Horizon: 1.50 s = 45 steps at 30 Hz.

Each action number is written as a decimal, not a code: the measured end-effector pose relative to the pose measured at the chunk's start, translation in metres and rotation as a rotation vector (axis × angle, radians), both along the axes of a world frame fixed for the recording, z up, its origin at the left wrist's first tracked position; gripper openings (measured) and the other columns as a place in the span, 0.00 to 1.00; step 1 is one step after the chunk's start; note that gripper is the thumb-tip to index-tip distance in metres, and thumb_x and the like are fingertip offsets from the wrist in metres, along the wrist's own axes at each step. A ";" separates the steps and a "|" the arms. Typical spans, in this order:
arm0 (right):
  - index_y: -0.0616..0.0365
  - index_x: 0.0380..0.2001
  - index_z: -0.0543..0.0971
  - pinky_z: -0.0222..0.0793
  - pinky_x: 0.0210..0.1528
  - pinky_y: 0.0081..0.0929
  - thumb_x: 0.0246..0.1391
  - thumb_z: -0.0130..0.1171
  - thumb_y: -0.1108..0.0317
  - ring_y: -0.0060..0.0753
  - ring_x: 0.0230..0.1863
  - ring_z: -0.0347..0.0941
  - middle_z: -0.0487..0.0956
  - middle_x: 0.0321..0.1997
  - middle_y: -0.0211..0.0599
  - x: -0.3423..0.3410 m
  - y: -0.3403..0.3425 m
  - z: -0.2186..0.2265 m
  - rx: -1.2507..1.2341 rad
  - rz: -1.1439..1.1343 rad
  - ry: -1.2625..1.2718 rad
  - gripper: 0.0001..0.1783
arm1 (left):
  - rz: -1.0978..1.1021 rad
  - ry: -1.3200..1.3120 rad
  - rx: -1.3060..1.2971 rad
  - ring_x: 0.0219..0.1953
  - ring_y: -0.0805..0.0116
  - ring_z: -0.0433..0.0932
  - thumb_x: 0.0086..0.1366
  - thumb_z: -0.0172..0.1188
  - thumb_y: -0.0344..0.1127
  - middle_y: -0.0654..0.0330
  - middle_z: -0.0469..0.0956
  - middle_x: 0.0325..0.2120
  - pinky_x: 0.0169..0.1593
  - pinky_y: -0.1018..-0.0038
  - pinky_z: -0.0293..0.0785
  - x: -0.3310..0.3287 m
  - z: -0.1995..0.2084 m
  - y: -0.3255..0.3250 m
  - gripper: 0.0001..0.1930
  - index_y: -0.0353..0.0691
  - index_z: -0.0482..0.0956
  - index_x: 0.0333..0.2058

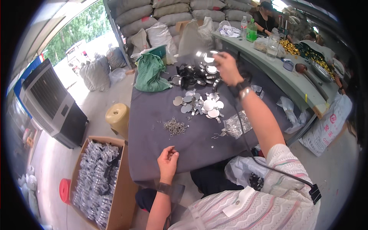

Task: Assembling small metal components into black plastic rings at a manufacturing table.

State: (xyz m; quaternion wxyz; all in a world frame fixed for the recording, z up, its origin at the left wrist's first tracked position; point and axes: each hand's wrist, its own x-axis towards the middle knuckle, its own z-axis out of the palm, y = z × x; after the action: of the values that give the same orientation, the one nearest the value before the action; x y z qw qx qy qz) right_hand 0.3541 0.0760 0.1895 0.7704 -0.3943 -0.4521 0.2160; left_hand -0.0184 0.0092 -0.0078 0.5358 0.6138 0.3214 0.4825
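Observation:
My right hand [229, 69] reaches over the far side of the dark cloth-covered table [153, 145]. Its fingers are closed on a round shiny part [207, 57], smeared by motion, above a heap of black round parts with silvery faces [189, 73]. Nearer lie loose flat metal discs [209, 105] with small tabs. My left hand [168, 159] rests near the table's front edge, fingers curled and thumb drawn in; whatever they may hold is hidden. Beyond it is a small pile of metal rings or clips [175, 127]. A clear bag of small metal pins [235, 124] lies to the right.
A green cloth sack [149, 74] sits at the table's far left corner. Left of the table stand a carton [128, 180] of plastic-wrapped parts, a yellow stool [117, 117] and an air cooler [53, 103]. A black cable [249, 147] runs beside my right arm. Someone sits at the long bench [245, 45].

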 end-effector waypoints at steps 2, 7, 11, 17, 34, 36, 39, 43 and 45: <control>0.64 0.35 0.77 0.68 0.29 0.20 0.51 0.63 0.68 0.21 0.26 0.72 0.78 0.31 0.33 0.009 0.006 0.012 -0.073 -0.052 0.181 0.11 | 0.022 -0.006 -0.013 0.30 0.82 0.71 0.56 0.58 0.21 0.65 0.75 0.30 0.36 0.84 0.71 -0.001 -0.001 0.001 0.13 0.33 0.76 0.42; 0.65 0.26 0.77 0.70 0.29 0.24 0.43 0.62 0.76 0.27 0.25 0.74 0.78 0.26 0.37 -0.056 -0.015 -0.058 -0.342 -0.029 -0.074 0.06 | 0.048 0.012 0.000 0.28 0.82 0.71 0.56 0.58 0.20 0.65 0.75 0.29 0.36 0.84 0.71 -0.001 -0.003 0.006 0.13 0.32 0.76 0.41; 0.65 0.28 0.76 0.72 0.27 0.22 0.45 0.60 0.76 0.25 0.26 0.75 0.77 0.26 0.34 -0.165 -0.050 -0.111 -0.434 0.416 -0.030 0.05 | -0.043 0.072 -0.043 0.29 0.79 0.73 0.56 0.57 0.21 0.63 0.76 0.30 0.36 0.82 0.72 -0.011 0.010 0.012 0.13 0.31 0.76 0.42; 0.60 0.33 0.78 0.69 0.31 0.19 0.46 0.57 0.72 0.22 0.30 0.72 0.75 0.31 0.30 -0.246 -0.114 -0.094 -0.565 0.534 -0.408 0.09 | -0.113 0.161 -0.009 0.27 0.78 0.74 0.62 0.57 0.32 0.64 0.76 0.25 0.30 0.80 0.71 -0.104 0.059 0.006 0.11 0.34 0.76 0.41; 0.56 0.39 0.74 0.64 0.29 0.11 0.53 0.56 0.74 0.13 0.32 0.70 0.77 0.36 0.28 -0.257 -0.067 -0.158 -0.590 0.900 -0.301 0.09 | 1.836 1.568 -1.029 0.47 0.42 0.74 0.53 0.57 0.38 0.44 0.77 0.42 0.50 0.58 0.72 -0.450 -0.019 -0.385 0.16 0.38 0.80 0.39; 0.55 0.39 0.74 0.63 0.29 0.11 0.53 0.56 0.73 0.12 0.32 0.69 0.77 0.36 0.27 -0.261 -0.069 -0.155 -0.617 0.885 -0.316 0.09 | 1.877 1.417 -1.062 0.49 0.42 0.72 0.53 0.57 0.38 0.44 0.75 0.46 0.52 0.58 0.70 -0.455 -0.026 -0.400 0.17 0.38 0.79 0.41; 0.54 0.40 0.74 0.60 0.27 0.11 0.53 0.56 0.72 0.11 0.31 0.68 0.76 0.36 0.25 -0.265 -0.069 -0.151 -0.621 0.859 -0.344 0.10 | 1.764 1.225 -1.146 0.48 0.44 0.74 0.53 0.57 0.36 0.43 0.77 0.43 0.50 0.59 0.72 -0.474 -0.041 -0.419 0.14 0.37 0.80 0.38; 0.53 0.42 0.74 0.56 0.25 0.10 0.55 0.54 0.69 0.09 0.29 0.64 0.75 0.35 0.24 -0.276 -0.079 -0.127 -0.572 0.804 -0.470 0.11 | 1.659 1.397 -1.084 0.44 0.47 0.78 0.53 0.55 0.34 0.45 0.79 0.38 0.46 0.59 0.75 -0.488 -0.024 -0.412 0.12 0.36 0.81 0.35; 0.53 0.42 0.74 0.55 0.24 0.10 0.55 0.53 0.68 0.09 0.27 0.63 0.74 0.32 0.23 -0.277 -0.085 -0.116 -0.585 0.753 -0.500 0.10 | 1.674 1.505 -0.932 0.41 0.46 0.78 0.53 0.53 0.34 0.46 0.79 0.35 0.44 0.57 0.75 -0.484 0.011 -0.385 0.11 0.39 0.80 0.33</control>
State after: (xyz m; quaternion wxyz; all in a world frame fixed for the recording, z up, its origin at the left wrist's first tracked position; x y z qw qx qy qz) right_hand 0.0766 -0.0087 0.0739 0.3664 -0.4426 -0.6528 0.4936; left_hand -0.5028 -0.3763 0.0037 -0.0920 0.0920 0.9907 0.0407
